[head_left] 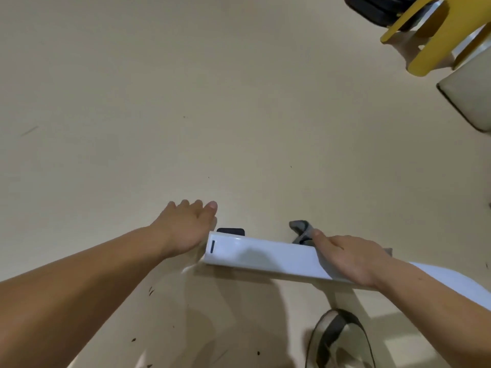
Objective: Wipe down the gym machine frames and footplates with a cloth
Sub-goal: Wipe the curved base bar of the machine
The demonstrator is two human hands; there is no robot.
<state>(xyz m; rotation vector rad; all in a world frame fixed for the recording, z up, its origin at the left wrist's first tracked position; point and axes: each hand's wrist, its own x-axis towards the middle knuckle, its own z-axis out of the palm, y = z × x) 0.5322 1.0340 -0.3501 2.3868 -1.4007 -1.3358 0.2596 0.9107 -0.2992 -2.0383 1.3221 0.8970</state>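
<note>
Right hand: the right hand (350, 258) was down on top of the white frame bar (260, 254), fingers bent over its far edge and clamping the cloth (301, 229) against the metal
Cloth: grey and bunched, it poked out just past the fingertips on the far side of the grip; the rest was tucked under the palm, so how much was folded there I could not tell
Left hand: the left hand (186, 229) was flat and spread, fingers straight, holding nothing; it sat just beyond the bar's free end, well apart from the grip, and looked planted on the floor (186, 102) as a prop
Frame: the bar ran from under the gripping hand out to its capped end near the left hand, with a black foot (230, 231) tucked behind that end
Footplate: a strapped footplate (337, 338) lay on the near side of the grip, close to the person, with no cloth on it
Handling, cloth: soft, light and limp by the look of it; it would likely fold and slide under the palm, so a wad pressed flat should wipe better than a pinched corner
Handling, frame: stiff, smooth, glossy painted metal; probably slick, and fixed enough to lean on
Where to hold: judging from this, keep the cloth under the fingers and palm, wrapped over the bar's top and far edge, then draw it along toward the free end
Risk: the cloth could slip out at the end cap
</note>
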